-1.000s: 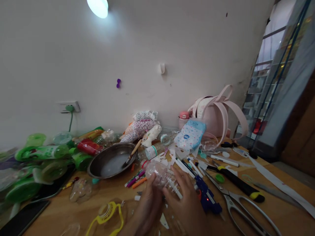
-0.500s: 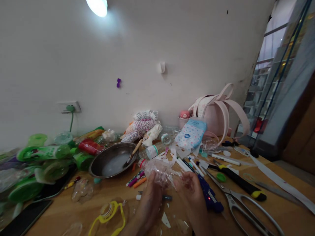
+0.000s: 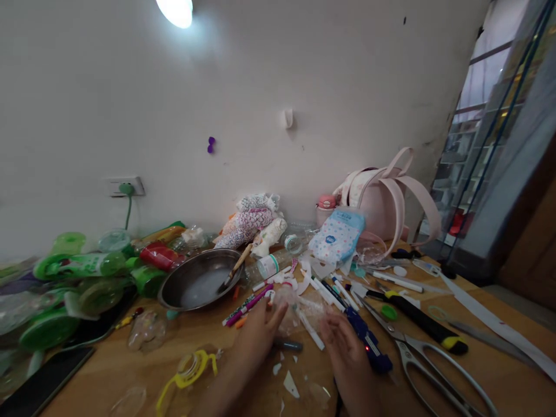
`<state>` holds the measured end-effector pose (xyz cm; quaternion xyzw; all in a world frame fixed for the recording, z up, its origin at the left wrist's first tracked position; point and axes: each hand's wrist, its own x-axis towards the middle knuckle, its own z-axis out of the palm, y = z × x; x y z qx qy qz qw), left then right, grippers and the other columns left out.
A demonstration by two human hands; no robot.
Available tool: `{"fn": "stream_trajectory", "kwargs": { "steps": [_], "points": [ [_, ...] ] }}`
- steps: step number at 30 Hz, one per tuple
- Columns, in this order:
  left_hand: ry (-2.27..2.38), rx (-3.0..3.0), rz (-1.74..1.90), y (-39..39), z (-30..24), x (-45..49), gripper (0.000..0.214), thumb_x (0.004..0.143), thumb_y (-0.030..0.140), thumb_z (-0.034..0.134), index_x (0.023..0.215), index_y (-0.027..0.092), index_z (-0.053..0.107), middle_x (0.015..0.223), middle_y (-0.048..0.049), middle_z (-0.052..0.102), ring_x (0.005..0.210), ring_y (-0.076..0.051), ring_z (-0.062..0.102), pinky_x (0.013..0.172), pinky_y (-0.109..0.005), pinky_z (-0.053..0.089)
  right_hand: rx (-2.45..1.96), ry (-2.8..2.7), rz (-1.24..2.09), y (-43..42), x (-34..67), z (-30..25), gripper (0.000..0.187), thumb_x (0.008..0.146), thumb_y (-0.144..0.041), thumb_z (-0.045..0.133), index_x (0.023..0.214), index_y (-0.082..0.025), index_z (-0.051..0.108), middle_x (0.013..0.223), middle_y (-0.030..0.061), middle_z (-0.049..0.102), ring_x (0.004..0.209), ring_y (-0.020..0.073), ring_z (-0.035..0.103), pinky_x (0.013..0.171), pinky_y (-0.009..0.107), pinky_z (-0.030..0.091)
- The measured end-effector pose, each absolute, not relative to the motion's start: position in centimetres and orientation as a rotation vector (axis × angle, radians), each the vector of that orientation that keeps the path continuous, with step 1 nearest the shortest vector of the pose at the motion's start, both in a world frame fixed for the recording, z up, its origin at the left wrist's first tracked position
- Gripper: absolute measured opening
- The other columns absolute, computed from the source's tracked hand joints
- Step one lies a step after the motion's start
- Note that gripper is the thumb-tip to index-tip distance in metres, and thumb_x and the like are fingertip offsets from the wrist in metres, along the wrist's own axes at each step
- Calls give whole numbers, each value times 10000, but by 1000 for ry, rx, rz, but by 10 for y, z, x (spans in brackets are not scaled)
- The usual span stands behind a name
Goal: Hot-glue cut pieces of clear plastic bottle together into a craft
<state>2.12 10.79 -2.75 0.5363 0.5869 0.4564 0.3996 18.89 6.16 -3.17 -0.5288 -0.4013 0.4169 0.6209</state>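
A cut clear plastic bottle (image 3: 288,311) with a reddish neck is between my hands above the tabletop, its edges blurred. My left hand (image 3: 260,330) grips its left side, the fingers partly hidden. My right hand (image 3: 345,344) is at the right, fingers apart and loosely bent near the bottle's loose clear strips (image 3: 313,304); nothing shows in it. A purple marker (image 3: 249,306) lies beyond my left hand, and a grey marker (image 3: 287,344) under the bottle. Right of my right hand lies a blue glue gun (image 3: 369,344) with a red light.
Large scissors (image 3: 417,353) and a black-yellow handled tool (image 3: 428,324) lie at the right. A metal bowl (image 3: 174,298) with a brush (image 3: 234,269) stands left of centre. Green plastic bottles (image 3: 82,266) crowd the left. A pink backpack (image 3: 376,202) stands by the wall. White scraps (image 3: 291,384) lie in front.
The bottle has turned from lying sideways to pointing away from me. My right hand has let go of its cut end and moved slightly right and down.
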Motion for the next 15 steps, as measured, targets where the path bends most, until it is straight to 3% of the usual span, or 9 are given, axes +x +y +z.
{"fn": "stream_trajectory", "kwargs": {
  "steps": [1,3,6,8,15],
  "points": [
    [1499,1432,1214,105,-22,21,429,707,514,647,988,190,630,1073,-125,650,1079,-319,565,901,-413,417,-1222,-949,931,62,189,-36,460,608,-636,676,769,-206,706,1037,151,699,1028,322,639,914,419,517],
    [1457,1559,1275,99,-13,24,404,722,492,617,1000,200,647,1139,-120,616,1067,-302,550,918,-413,403,-1232,-1019,884,62,190,-44,420,676,-607,638,787,-211,724,1165,164,663,1160,346,571,1012,475,444],
    [1330,1668,1249,90,-5,33,255,747,463,569,778,223,651,810,-43,645,763,-230,587,729,-356,457,-1221,-1108,851,60,188,-52,359,746,-553,602,822,-226,730,1256,155,619,1254,344,502,1060,491,392],
    [1289,1703,1240,86,-4,39,216,756,426,563,675,229,599,675,-8,602,682,-203,569,661,-320,448,-1216,-1155,796,59,186,-54,296,769,-509,603,806,-236,711,1265,143,602,1227,329,522,1035,471,416],
    [1374,1996,1267,83,-6,36,277,871,385,427,641,236,464,622,3,543,604,-175,538,562,-279,434,-1250,-1307,553,59,189,-47,202,816,-415,587,723,-253,664,1171,98,581,1187,293,532,1001,395,416]
  ]
}}
